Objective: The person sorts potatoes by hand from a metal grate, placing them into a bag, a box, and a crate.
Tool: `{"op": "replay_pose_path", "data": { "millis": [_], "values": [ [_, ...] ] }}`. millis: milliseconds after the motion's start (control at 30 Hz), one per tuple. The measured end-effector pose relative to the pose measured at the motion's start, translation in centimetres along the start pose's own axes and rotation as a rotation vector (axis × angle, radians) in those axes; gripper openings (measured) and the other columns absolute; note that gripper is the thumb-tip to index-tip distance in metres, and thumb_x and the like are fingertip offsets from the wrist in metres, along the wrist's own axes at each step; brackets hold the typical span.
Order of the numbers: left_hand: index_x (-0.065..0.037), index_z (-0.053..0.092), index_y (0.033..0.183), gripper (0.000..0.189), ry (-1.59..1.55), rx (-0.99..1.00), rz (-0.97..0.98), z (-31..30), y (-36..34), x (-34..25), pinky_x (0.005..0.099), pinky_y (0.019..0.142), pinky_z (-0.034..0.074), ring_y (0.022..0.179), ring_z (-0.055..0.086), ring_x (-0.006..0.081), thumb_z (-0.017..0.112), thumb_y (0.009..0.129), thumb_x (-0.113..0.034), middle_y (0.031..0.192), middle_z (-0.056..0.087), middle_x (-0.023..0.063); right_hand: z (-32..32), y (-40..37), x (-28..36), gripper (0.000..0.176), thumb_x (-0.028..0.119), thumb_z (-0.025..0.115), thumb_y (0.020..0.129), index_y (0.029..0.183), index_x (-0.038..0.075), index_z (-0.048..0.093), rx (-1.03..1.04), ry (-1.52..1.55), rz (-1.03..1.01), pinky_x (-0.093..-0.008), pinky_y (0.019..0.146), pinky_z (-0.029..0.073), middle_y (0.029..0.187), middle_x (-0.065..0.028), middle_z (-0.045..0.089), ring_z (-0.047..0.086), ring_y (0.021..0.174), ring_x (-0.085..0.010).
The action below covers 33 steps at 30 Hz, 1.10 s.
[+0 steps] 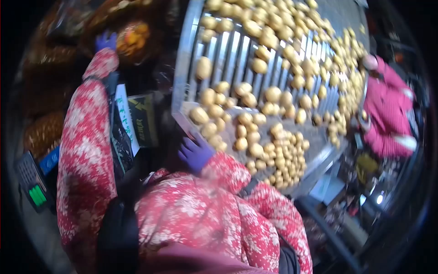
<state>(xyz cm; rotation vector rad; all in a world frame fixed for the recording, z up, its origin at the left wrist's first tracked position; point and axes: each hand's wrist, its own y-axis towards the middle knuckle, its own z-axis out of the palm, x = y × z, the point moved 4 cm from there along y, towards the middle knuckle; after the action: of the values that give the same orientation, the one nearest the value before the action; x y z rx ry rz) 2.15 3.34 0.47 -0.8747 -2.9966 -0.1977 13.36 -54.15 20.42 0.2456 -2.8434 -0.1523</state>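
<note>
Potatoes (273, 96) lie spread on a metal roller table (181, 68), with smaller ones (283, 157) at its near end. Both my hands wear purple gloves. My left hand (106, 42) is stretched out at the upper left, fingers apart, beside yellow-orange pieces (133, 40) in a brown mesh sack. Whether it touches the sack is unclear. My right hand (196, 154) is in front of my body at the table's near left corner, fingers spread and nothing visible in them. Its contact with the rim cannot be made out.
Another person in pink (390, 109) bends at the table's right side. Brown sacks (44, 132) line the left. A device with a green display (37, 194) stands lower left. A labelled box (143, 119) and a white sheet with green writing (127, 118) lie between my arms.
</note>
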Motion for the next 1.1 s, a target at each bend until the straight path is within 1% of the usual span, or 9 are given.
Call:
{"op": "replay_pose_path", "data": {
  "millis": [100, 300, 433, 567, 667, 800, 900, 1000, 1100],
  "values": [
    [-0.016, 0.053, 0.136, 0.052, -0.638, -0.277, -0.145, -10.7, -3.6, -12.3, 0.0414, 0.111, 0.03, 0.134, 0.037, 0.0357, 0.066, 0.089, -0.036, 0.147, 0.036, 0.0226, -3.1, -1.0, -3.0, 0.021, 0.016, 0.06, 0.072, 0.09, 0.006, 0.064, -0.025, -0.003, -0.07, -0.0533, 0.107, 0.036, 0.094, -0.0087, 0.063, 0.056, 0.108, -0.0277],
    [-0.003, 0.053, 0.134, 0.047, -0.906, -0.143, 0.272, -26.2, -22.5, -22.2, 0.0395, 0.112, 0.03, 0.133, 0.039, 0.0308, 0.063, 0.091, -0.021, 0.14, 0.042, 0.0206, -5.7, -0.7, -1.8, 0.014, 0.014, 0.061, 0.072, 0.085, 0.009, 0.064, -0.304, 0.219, -0.123, -0.0497, 0.102, 0.039, 0.091, -0.0069, 0.062, 0.055, 0.107, -0.028],
    [-0.003, 0.058, 0.127, 0.038, -1.202, 0.292, 0.253, -32.0, -29.8, -28.7, 0.0383, 0.104, 0.04, 0.12, 0.053, 0.027, 0.06, 0.093, -0.018, 0.128, 0.055, 0.015, -11.9, -0.2, -7.8, 0.027, 0.016, 0.062, 0.074, 0.1, 0.008, 0.062, 0.143, 0.121, 0.236, -0.0474, 0.08, 0.049, 0.083, -0.0092, 0.062, 0.063, 0.085, -0.0286],
    [-0.003, 0.055, 0.129, 0.039, -1.727, 1.139, -0.154, -34.6, -32.2, -34.7, 0.0364, 0.094, 0.049, 0.111, 0.059, 0.0231, 0.052, 0.098, -0.027, 0.122, 0.059, 0.0112, -16.6, -5.3, -17.2, 0.022, 0.026, 0.068, 0.073, 0.093, 0.016, 0.065, -0.612, -0.443, 0.736, -0.0467, 0.084, 0.043, 0.098, -0.0113, 0.061, 0.059, 0.097, -0.0338],
    [-0.007, 0.048, 0.136, 0.051, -2.06, 1.434, -0.32, -34.3, -32.7, -38.0, 0.0393, 0.093, 0.05, 0.109, 0.06, 0.0239, 0.046, 0.099, -0.041, 0.12, 0.059, 0.0105, -12.9, -7.4, -22.9, 0.035, 0.028, 0.066, 0.076, 0.11, 0.023, 0.062, 0.052, -0.21, 0.878, -0.0479, 0.087, 0.043, 0.103, -0.0123, 0.06, 0.059, 0.096, -0.0342],
    [-0.013, 0.044, 0.14, 0.053, -2.248, 1.54, -0.683, -35.3, -33.4, -40.7, 0.0515, 0.106, 0.038, 0.116, 0.055, 0.0334, 0.038, 0.099, -0.047, 0.127, 0.057, 0.0138, -14.5, -9.0, -16.4, 0.048, 0.037, 0.069, 0.079, 0.122, 0.017, 0.061, -0.353, 0.256, 0.797, -0.0455, 0.082, 0.049, 0.11, -0.0163, 0.063, 0.063, 0.094, -0.0344],
    [-0.009, 0.045, 0.139, 0.053, -2.423, 1.64, -0.604, -34.1, -34.4, -42.4, 0.0492, 0.102, 0.043, 0.115, 0.057, 0.0314, 0.044, 0.098, -0.043, 0.127, 0.057, 0.0146, -16.3, -9.6, -12.1, 0.055, 0.038, 0.071, 0.079, 0.126, 0.01, 0.06, -0.435, 0.393, 0.632, -0.044, 0.09, 0.049, 0.109, -0.0188, 0.067, 0.064, 0.1, -0.0341],
    [-0.007, 0.048, 0.135, 0.047, -1.867, 1.343, -0.172, -32.0, -35.0, -40.2, 0.032, 0.08, 0.051, 0.095, 0.056, 0.0194, 0.058, 0.09, -0.009, 0.109, 0.056, 0.0072, -19.0, -12.8, -18.7, 0.051, 0.031, 0.075, 0.072, 0.116, 0.008, 0.064, -0.58, 0.129, 0.79, -0.0427, 0.085, 0.049, 0.102, -0.0161, 0.068, 0.063, 0.097, -0.034],
    [-0.011, 0.037, 0.146, 0.067, -1.851, 1.478, -0.066, -34.6, -35.1, -40.9, 0.0293, 0.09, 0.051, 0.112, 0.056, 0.0144, 0.062, 0.085, 0.001, 0.137, 0.05, 0.0085, -19.8, -16.8, -27.6, 0.049, 0.029, 0.071, 0.072, 0.117, 0.012, 0.062, -0.319, -0.189, 1.051, -0.046, 0.088, 0.047, 0.107, -0.0133, 0.063, 0.06, 0.1, -0.0322]
  ]
}}
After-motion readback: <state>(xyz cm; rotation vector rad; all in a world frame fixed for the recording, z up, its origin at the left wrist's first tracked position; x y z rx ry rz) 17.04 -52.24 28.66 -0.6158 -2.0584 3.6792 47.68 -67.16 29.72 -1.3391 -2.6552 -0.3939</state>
